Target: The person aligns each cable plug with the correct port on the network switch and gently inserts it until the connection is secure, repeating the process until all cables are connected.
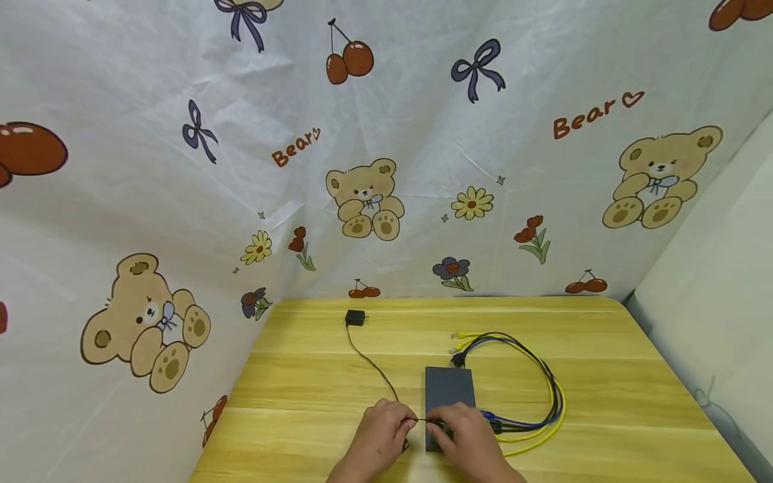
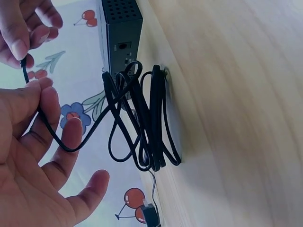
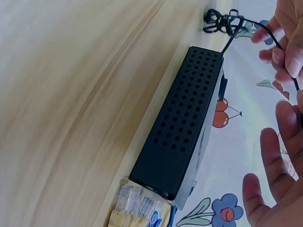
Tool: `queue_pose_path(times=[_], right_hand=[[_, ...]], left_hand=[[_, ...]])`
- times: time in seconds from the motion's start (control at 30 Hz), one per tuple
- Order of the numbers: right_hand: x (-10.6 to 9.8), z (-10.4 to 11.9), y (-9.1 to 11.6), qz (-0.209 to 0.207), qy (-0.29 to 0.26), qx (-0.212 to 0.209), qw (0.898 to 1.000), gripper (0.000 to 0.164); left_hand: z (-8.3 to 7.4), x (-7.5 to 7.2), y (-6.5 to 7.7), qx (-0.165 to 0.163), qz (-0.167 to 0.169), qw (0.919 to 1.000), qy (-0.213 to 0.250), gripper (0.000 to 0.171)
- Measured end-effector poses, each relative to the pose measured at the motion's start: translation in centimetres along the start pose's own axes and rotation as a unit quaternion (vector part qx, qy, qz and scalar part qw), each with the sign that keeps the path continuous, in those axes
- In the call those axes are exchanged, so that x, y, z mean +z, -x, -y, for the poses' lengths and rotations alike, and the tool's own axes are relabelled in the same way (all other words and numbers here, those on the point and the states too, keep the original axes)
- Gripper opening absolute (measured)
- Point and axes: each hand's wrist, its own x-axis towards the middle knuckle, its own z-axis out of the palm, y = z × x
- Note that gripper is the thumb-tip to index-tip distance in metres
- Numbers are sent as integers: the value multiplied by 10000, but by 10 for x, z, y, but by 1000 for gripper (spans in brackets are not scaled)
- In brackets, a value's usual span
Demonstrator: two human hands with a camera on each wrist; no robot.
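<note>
A dark box with network cables in it, apparently a network switch (image 1: pixel 449 388), lies on the table. Just over its left edge, my left hand (image 1: pixel 382 431) pinches a thin black power cord between thumb and fingertip. My right hand (image 1: pixel 470 436), above the box, pinches the same cord near its end, and a short stretch runs taut between the hands. In the left wrist view, a looped bundle of the cord (image 2: pixel 158 118) hangs beside the box's side, where a round power socket (image 2: pixel 124 46) shows with nothing in it. The cord leads back to a black power adapter (image 1: pixel 355 317).
Right of the box, yellow, blue and black network cables (image 1: pixel 552 392) curve in a wide loop. Their loose plugs (image 1: pixel 457 349) lie behind the box. Clear plugs (image 3: pixel 135 203) sit at the box's end in the right wrist view. A patterned cloth (image 1: pixel 417 134) hangs behind the table.
</note>
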Motion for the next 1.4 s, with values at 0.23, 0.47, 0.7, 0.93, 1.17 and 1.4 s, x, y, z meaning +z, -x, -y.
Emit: queue_pose_path(times=[0.23, 0.47, 0.7, 0.93, 1.17, 1.4], right_hand=[[-3, -1, -2, -116, 214, -83, 9997, 10], [2, 1, -2, -453, 342, -489, 9972, 9], [1, 1, 1, -501, 486, -514, 9962, 13], [-4, 0, 1, -393, 422, -309, 9979, 10], [-3, 0, 1, -418, 563, -312, 9971, 12], [-2, -1, 2, -341, 301, -296, 9985, 12]], left_hand=[[0, 2, -1, -66, -41, 9999, -64, 15], [-4, 9, -1, 777, -733, 9941, -167, 22], [-5, 7, -1, 591, -669, 9960, -40, 8], [-4, 6, 0, 622, -738, 9953, -14, 8], [-4, 8, 1, 552, -638, 9964, 85, 11], [-3, 10, 1, 654, -767, 9949, 64, 8]])
